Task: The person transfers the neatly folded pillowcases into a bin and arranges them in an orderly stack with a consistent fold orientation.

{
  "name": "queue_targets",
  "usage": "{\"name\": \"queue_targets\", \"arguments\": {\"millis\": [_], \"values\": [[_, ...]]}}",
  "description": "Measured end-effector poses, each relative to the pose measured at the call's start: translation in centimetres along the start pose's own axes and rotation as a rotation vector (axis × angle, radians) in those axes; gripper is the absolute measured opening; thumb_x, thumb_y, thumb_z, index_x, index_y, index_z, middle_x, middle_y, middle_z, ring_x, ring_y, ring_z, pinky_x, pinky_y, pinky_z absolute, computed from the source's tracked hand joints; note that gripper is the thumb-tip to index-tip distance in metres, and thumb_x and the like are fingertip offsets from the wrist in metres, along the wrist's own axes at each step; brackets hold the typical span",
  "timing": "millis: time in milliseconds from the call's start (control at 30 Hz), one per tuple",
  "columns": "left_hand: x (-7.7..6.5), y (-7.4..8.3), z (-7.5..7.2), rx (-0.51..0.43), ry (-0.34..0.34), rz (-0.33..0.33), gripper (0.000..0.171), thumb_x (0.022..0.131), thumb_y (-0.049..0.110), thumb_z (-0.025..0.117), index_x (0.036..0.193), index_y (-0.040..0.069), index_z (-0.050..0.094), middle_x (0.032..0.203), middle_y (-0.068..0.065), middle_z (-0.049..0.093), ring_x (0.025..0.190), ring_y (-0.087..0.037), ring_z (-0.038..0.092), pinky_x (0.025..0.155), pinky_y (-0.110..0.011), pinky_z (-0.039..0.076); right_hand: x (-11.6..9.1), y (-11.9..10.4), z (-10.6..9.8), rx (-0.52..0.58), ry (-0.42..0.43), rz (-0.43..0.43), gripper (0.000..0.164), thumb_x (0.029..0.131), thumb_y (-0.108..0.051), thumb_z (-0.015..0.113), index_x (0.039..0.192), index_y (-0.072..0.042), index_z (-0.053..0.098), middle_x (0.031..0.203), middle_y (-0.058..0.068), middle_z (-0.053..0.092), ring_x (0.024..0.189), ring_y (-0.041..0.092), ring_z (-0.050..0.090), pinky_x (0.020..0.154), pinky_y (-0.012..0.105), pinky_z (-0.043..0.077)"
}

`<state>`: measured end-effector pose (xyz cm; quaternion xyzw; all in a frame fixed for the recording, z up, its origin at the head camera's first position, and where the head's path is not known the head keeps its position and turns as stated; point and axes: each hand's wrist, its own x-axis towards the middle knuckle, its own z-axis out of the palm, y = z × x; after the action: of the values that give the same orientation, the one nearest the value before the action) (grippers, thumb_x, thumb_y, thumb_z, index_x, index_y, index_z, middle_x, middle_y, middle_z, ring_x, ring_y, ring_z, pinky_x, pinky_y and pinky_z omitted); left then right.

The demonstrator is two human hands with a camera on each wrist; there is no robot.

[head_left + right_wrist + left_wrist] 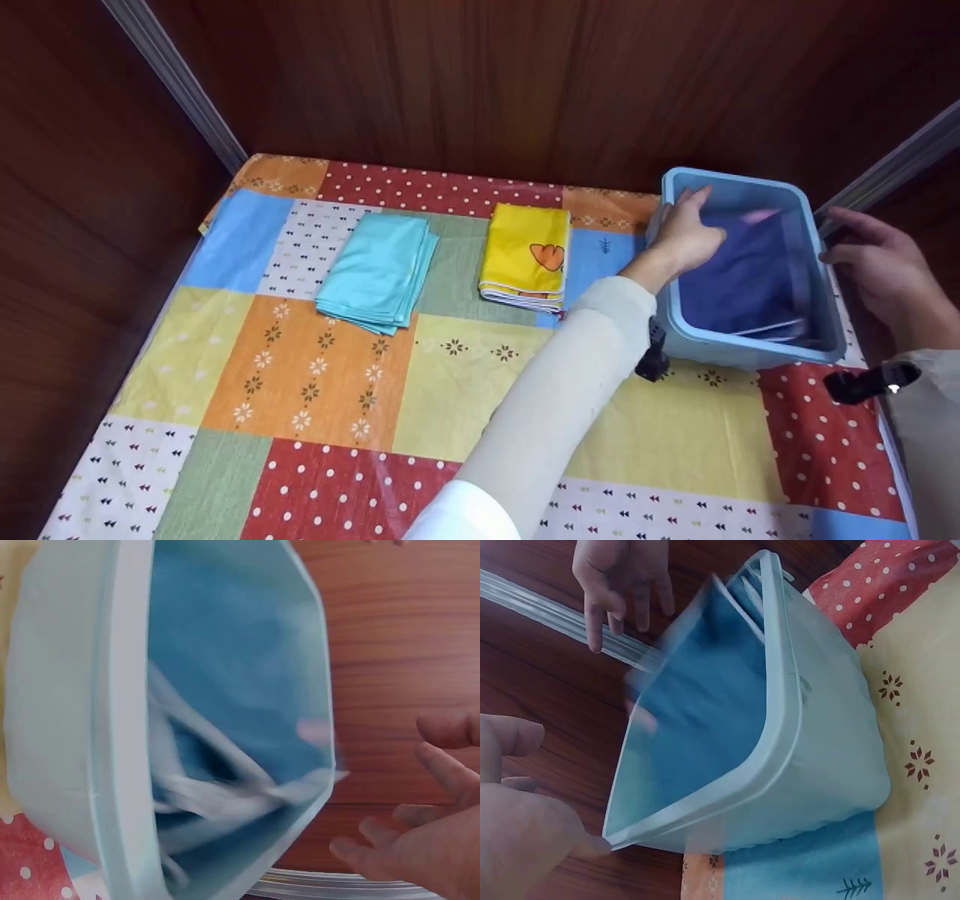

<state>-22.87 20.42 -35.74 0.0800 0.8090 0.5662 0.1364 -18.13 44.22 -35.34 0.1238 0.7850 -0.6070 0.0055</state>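
Note:
A light-blue plastic bin [712, 350] stands at the right back of the table. Inside lies a dark blue folded cloth [739, 277] with pale edges and a small pink patch, blurred in both wrist views. My left hand [684, 234] is over the bin's left rim, thumb and fingers apart, with nothing gripped between them. Beyond the opposite rim is my right hand [885, 270], its fingers loosely spread and holding nothing in the right wrist view. To the left lie a folded yellow cloth [521, 244] with an orange print and a folded turquoise cloth [379, 270].
A patchwork-patterned tablecloth [322, 375] covers the table. Dark wood panels [450, 90] rise behind it and at both sides, with metal strips [180, 79] at the corners. Black straps circle both wrists.

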Motion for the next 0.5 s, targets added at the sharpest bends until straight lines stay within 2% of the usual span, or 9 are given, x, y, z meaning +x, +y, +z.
{"name": "queue_targets", "arguments": {"millis": [67, 133, 167, 233, 300, 367, 500], "values": [[0.0, -0.1, -0.1, 0.043, 0.007, 0.004, 0.067, 0.094, 0.015, 0.069, 0.155, 0.026, 0.046, 0.162, 0.010, 0.033, 0.151, -0.012, 0.021, 0.116, -0.022, 0.027, 0.0, 0.0, 0.3, -0.225, 0.021, 0.029, 0.057, 0.100, -0.003, 0.056, 0.150, -0.027, 0.049, 0.113, -0.008, 0.052, 0.091, 0.005, 0.047, 0.074, 0.013, 0.047], [0.0, -0.2, -0.2, 0.069, 0.001, -0.003, 0.067, 0.093, 0.018, 0.071, 0.155, 0.027, 0.046, 0.162, 0.011, 0.034, 0.152, -0.011, 0.020, 0.118, -0.024, 0.024, 0.0, 0.1, 0.5, -0.395, 0.021, 0.057, 0.062, 0.103, -0.017, 0.055, 0.161, -0.022, 0.032, 0.130, -0.002, 0.047, 0.101, 0.006, 0.045, 0.083, 0.017, 0.047], [0.0, -0.3, -0.2, 0.072, -0.004, -0.007, 0.067, 0.093, 0.020, 0.072, 0.154, 0.027, 0.046, 0.161, 0.011, 0.034, 0.152, -0.011, 0.020, 0.118, -0.025, 0.024, 0.0, 0.1, 0.7, -0.420, 0.016, 0.068, 0.064, 0.104, -0.021, 0.054, 0.163, -0.020, 0.027, 0.138, 0.003, 0.043, 0.106, 0.009, 0.045, 0.088, 0.021, 0.046], [0.1, -0.4, -0.2, 0.105, -0.010, -0.004, 0.067, 0.093, 0.021, 0.072, 0.154, 0.026, 0.046, 0.160, 0.011, 0.037, 0.151, -0.011, 0.022, 0.118, -0.024, 0.025, 0.1, 0.2, 0.9, -0.439, 0.005, 0.087, 0.065, 0.105, -0.028, 0.052, 0.164, -0.019, 0.024, 0.151, 0.014, 0.036, 0.118, 0.021, 0.045, 0.100, 0.036, 0.046], [0.1, -0.6, -0.3, 0.150, -0.011, -0.004, 0.066, 0.093, 0.024, 0.073, 0.154, 0.026, 0.047, 0.158, 0.012, 0.039, 0.149, -0.010, 0.024, 0.117, -0.025, 0.027, 0.2, 0.2, 1.2, -0.444, 0.001, 0.092, 0.066, 0.105, -0.032, 0.050, 0.164, -0.018, 0.023, 0.161, 0.022, 0.025, 0.130, 0.034, 0.039, 0.110, 0.053, 0.039], [0.1, -0.7, -0.7, 0.190, -0.009, -0.011, 0.065, 0.094, 0.024, 0.072, 0.153, 0.027, 0.047, 0.158, 0.013, 0.039, 0.148, -0.009, 0.027, 0.116, -0.028, 0.029, 0.2, 0.1, 1.5, -0.452, -0.004, 0.086, 0.068, 0.105, -0.037, 0.049, 0.164, -0.017, 0.021, 0.164, 0.025, 0.017, 0.138, 0.045, 0.029, 0.113, 0.066, 0.030], [0.2, -0.6, -1.5, 0.230, -0.019, -0.036, 0.063, 0.095, 0.021, 0.067, 0.154, 0.031, 0.046, 0.162, 0.012, 0.033, 0.148, -0.007, 0.026, 0.116, -0.037, 0.029, 0.1, -0.2, 1.9, -0.494, 0.008, 0.054, 0.073, 0.104, -0.042, 0.049, 0.164, -0.012, 0.019, 0.166, 0.026, 0.009, 0.145, 0.055, 0.017, 0.113, 0.075, 0.019]]}}
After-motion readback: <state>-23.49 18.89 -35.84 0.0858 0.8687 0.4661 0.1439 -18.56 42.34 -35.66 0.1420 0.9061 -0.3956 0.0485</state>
